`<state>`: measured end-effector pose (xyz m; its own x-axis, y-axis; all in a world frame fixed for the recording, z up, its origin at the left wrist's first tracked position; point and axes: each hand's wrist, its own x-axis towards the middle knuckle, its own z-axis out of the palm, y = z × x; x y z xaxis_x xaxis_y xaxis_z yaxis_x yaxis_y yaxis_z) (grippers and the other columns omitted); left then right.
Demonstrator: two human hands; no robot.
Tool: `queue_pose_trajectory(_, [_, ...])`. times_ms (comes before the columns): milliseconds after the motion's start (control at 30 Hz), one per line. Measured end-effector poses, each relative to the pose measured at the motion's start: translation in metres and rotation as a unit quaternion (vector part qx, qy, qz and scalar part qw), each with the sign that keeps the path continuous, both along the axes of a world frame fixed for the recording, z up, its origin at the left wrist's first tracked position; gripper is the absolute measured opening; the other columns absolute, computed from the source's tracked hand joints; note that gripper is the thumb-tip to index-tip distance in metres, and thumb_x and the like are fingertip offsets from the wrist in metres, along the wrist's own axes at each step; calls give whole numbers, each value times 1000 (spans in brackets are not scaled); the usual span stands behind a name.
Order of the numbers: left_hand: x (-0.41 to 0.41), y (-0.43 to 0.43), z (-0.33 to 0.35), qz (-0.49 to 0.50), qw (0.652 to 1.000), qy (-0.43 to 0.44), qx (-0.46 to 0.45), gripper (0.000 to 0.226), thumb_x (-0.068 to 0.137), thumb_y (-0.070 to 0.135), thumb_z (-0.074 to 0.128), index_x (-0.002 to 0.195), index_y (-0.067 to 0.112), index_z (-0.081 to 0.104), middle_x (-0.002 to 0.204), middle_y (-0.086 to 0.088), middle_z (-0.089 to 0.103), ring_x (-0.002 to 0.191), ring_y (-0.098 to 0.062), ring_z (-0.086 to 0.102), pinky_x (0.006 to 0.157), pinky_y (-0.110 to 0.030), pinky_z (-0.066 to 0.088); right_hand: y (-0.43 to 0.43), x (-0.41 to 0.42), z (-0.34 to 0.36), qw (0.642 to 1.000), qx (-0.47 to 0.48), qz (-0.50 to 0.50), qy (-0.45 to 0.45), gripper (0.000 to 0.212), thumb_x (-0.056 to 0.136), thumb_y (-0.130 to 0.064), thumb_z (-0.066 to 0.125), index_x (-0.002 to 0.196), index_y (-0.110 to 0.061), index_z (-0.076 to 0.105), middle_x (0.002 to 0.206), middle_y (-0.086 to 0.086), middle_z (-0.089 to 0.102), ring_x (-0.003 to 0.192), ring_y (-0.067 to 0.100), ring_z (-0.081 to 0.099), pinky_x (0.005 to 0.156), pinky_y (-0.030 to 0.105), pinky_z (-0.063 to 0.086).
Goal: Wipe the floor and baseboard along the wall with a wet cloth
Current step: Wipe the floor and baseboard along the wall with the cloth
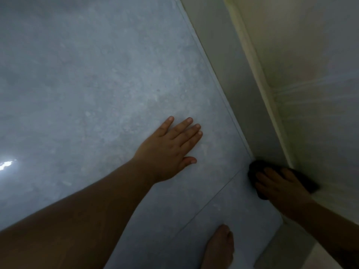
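A dark cloth is pressed against the grey baseboard where it meets the grey tiled floor. My right hand lies flat over the cloth and covers most of it, fingers pointing left. My left hand rests palm down on the floor, fingers spread, holding nothing, a short way left of the cloth. The baseboard runs diagonally from the upper middle down to the lower right, under a cream wall.
My bare foot stands on the floor at the bottom, below the cloth. A thin tile joint runs diagonally between my hands. A bright light reflection shows on the glossy floor at the left edge.
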<state>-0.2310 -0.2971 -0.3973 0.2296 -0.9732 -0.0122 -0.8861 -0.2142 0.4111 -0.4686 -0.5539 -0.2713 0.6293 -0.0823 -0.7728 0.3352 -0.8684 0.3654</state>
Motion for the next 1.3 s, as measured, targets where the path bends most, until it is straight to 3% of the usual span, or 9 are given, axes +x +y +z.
queue_pose_trajectory(167, [0, -1, 2, 24, 1000, 9, -1, 67, 98, 55, 21, 151, 14, 26, 158, -6, 27, 148, -25, 16, 119, -49, 7, 11, 137, -23, 978, 61, 116, -163, 14, 70, -17, 69, 82, -15, 65, 93, 8, 64, 95, 32, 52, 78, 45, 35])
queue_pose_trajectory(367, [4, -1, 4, 69, 997, 26, -27, 64, 98, 51, 27, 148, 13, 33, 154, -6, 35, 145, -25, 24, 117, -47, 13, 53, 365, -28, 942, -99, 171, -270, 23, 74, -24, 68, 92, -16, 57, 97, 11, 57, 95, 34, 55, 87, 49, 45])
queue_pose_trajectory(533, [29, 11, 13, 151, 988, 7, -40, 60, 97, 48, 34, 145, 14, 41, 151, -6, 41, 144, -28, 28, 115, -54, 8, 41, 261, -33, 949, -15, 104, -298, 20, 83, -19, 50, 100, -15, 59, 117, 13, 58, 101, 36, 54, 82, 45, 42])
queue_pose_trajectory(700, [98, 34, 23, 232, 971, -46, 31, 62, 97, 50, 30, 146, 14, 39, 153, -6, 39, 146, -27, 23, 114, -55, -8, 20, 108, -14, 991, -2, 20, -134, 38, 56, -8, 81, 91, -12, 67, 105, 12, 65, 95, 34, 49, 73, 45, 35])
queue_pose_trajectory(800, [131, 45, 26, 256, 963, -42, 71, 67, 96, 53, 21, 149, 14, 33, 156, -6, 33, 148, -26, 16, 114, -56, -9, 15, 166, -23, 981, 30, 84, -172, 21, 65, -13, 75, 85, -15, 66, 96, 9, 66, 89, 32, 57, 71, 42, 35])
queue_pose_trajectory(900, [148, 54, 21, 301, 949, -30, 85, 70, 96, 57, 17, 150, 14, 29, 157, -5, 30, 149, -25, 12, 114, -54, -11, 29, 299, -40, 951, 42, 154, -264, 8, 76, -19, 64, 84, -18, 64, 92, 5, 63, 87, 30, 57, 74, 42, 39])
queue_pose_trajectory(1000, [152, 52, 17, 324, 942, -27, 79, 68, 97, 56, 21, 150, 15, 28, 158, -3, 28, 148, -23, 13, 114, -54, -10, 58, 443, -42, 942, -9, 184, -282, 15, 78, -25, 65, 91, -19, 65, 95, 8, 63, 92, 31, 57, 83, 44, 45])
queue_pose_trajectory(1100, [151, 52, 14, 324, 942, -32, 79, 67, 97, 55, 22, 151, 16, 26, 159, -2, 25, 148, -23, 13, 116, -55, -5, 73, 532, -37, 944, -67, 191, -260, 30, 90, -29, 54, 118, -19, 57, 118, 10, 54, 111, 32, 46, 97, 47, 35])
queue_pose_trajectory(1300, [149, 51, 14, 327, 941, -13, 91, 68, 97, 56, 22, 151, 16, 26, 159, -1, 24, 148, -23, 14, 117, -54, 4, 62, 418, -39, 958, -14, 84, -274, 24, 83, -25, 53, 106, -17, 59, 115, 11, 55, 101, 34, 51, 84, 44, 37])
